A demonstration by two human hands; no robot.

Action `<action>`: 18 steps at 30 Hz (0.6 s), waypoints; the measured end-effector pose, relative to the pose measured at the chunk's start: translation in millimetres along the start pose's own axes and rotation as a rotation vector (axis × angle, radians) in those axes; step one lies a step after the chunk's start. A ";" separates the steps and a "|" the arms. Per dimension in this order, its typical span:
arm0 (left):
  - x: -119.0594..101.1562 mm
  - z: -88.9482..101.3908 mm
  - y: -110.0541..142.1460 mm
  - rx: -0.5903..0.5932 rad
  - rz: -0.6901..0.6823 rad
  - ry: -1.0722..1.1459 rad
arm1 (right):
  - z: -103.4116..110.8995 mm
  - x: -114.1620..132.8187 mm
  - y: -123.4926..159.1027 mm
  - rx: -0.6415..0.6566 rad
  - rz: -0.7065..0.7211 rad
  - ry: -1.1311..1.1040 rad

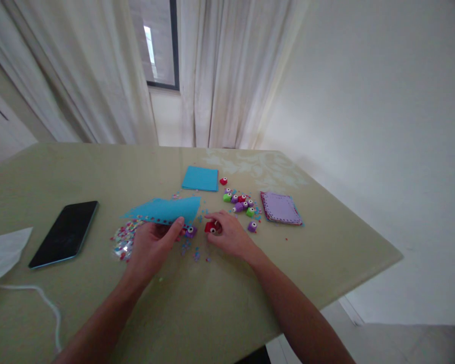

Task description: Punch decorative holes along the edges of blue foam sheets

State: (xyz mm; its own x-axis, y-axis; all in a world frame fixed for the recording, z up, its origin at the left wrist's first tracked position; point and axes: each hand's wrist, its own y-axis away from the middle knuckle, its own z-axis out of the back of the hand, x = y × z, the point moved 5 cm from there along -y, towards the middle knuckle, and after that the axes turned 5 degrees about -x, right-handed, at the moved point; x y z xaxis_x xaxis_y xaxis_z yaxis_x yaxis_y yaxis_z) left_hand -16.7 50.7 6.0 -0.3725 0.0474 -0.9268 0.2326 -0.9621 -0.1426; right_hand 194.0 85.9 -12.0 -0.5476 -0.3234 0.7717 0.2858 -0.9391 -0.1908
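A blue sheet of paper (167,208), with punched holes along its near edge, is pinched between the thumb and fingers of my left hand (155,242). Beside those fingertips is a small purple craft punch (190,231) with an eye on it; whether the hand touches it I cannot tell. My right hand (229,235) is closed around a red craft punch (212,227), just right of the paper. Paper confetti (125,237) lies heaped by the left hand, partly hidden by hand and sheet, and loose bits are scattered between the hands.
Several purple, green and red punches (239,203) cluster beyond my right hand, with one purple punch (252,226) nearer. Blue paper squares (200,178) lie behind, a stack of lilac punched squares (281,208) to the right. A tablet (66,232) and white cable (41,293) lie left.
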 end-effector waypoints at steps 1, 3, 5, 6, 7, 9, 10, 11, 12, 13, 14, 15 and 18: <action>-2.9 4.4 -1.6 -0.011 -0.083 -0.142 | -3.2 0.9 2.0 0.029 0.008 0.054; -4.0 13.2 -4.6 -0.086 -0.169 -0.417 | -10.2 4.1 5.9 0.071 0.013 0.112; -1.2 18.5 -7.4 -0.147 -0.183 -0.571 | -17.8 7.5 8.7 0.093 0.019 0.157; 0.9 19.4 -8.7 -0.159 -0.175 -0.600 | -21.8 8.9 9.7 0.094 0.023 0.173; 2.8 19.7 -9.7 -0.165 -0.165 -0.611 | -25.9 10.0 10.5 0.090 0.026 0.177; 4.8 19.4 -11.1 -0.176 -0.153 -0.620 | -33.6 11.1 11.5 0.072 0.030 0.125; 4.6 19.5 -11.4 -0.187 -0.158 -0.625 | -36.6 10.9 11.4 0.060 0.025 0.067; 4.1 20.0 -11.6 -0.204 -0.165 -0.630 | -38.6 9.9 10.9 0.051 0.012 -0.010; 3.5 20.7 -11.7 -0.221 -0.177 -0.631 | -39.1 8.1 9.8 0.049 -0.008 -0.090; 3.0 21.4 -11.6 -0.236 -0.190 -0.626 | -37.3 5.7 8.1 0.047 -0.028 -0.153; 2.8 22.2 -11.4 -0.247 -0.205 -0.615 | -32.5 2.7 5.6 0.033 -0.040 -0.174; 3.1 22.9 -11.0 -0.257 -0.218 -0.605 | -24.5 -0.9 2.5 0.008 -0.044 -0.147; 4.6 22.4 -7.1 -0.268 -0.277 -0.648 | 16.3 -11.6 -6.7 -0.209 0.016 0.297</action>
State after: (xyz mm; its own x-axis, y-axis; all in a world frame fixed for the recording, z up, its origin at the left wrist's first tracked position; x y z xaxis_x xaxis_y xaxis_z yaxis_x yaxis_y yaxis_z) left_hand -40.2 51.8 10.6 -0.8838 0.0312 -0.4668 0.2333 -0.8355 -0.4975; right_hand 211.2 97.9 -9.7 -0.7578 -0.3286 0.5636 0.1455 -0.9273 -0.3450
